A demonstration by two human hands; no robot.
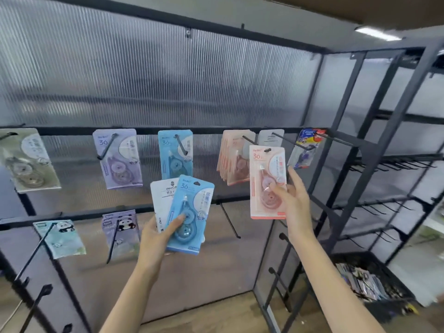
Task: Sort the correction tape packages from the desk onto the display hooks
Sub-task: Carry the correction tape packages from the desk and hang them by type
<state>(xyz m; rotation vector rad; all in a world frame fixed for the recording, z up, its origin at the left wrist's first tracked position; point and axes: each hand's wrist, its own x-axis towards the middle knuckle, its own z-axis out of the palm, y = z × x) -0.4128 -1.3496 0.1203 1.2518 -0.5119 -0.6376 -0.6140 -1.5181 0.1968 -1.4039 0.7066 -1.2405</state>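
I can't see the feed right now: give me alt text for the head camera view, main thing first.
The right hand holds a pink correction tape package up near the hook with the pink stack, while the left hand grips a blue package with a white package behind it. Purple, blue and panda-print packages hang on other hooks.

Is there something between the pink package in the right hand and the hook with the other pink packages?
Nothing visible blocks it. The pink package in the right hand is raised just right of the pink stack, whose hook is free at its tip.
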